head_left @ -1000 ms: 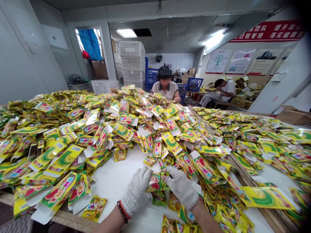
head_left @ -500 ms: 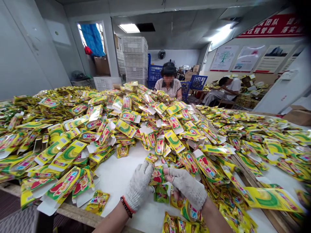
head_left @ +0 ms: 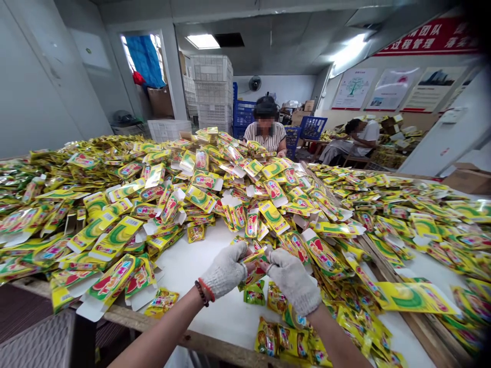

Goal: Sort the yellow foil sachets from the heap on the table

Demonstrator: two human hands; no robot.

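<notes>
factory workshop | heaped cartons (head_left: 200, 198) | stacked white crates (head_left: 212, 93) | red wall banner (head_left: 433, 39)

Carton (head_left: 254, 270) in fingers (head_left: 240, 250): yellow/green/red print. Gloves (head_left: 226, 272): off-white knit, left cuff (head_left: 207, 289) orange-red. Counter (head_left: 215, 323) under fingers: white. Packet (head_left: 254, 295) just below fingers: green. Beyond fingers: striped shirt (head_left: 264, 137), blue crate (head_left: 313, 128).

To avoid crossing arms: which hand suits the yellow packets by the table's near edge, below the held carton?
Probably the right hand: it is nearer the yellow packets, which lie beside its forearm. The left hand is farther; both hold the carton.
</notes>
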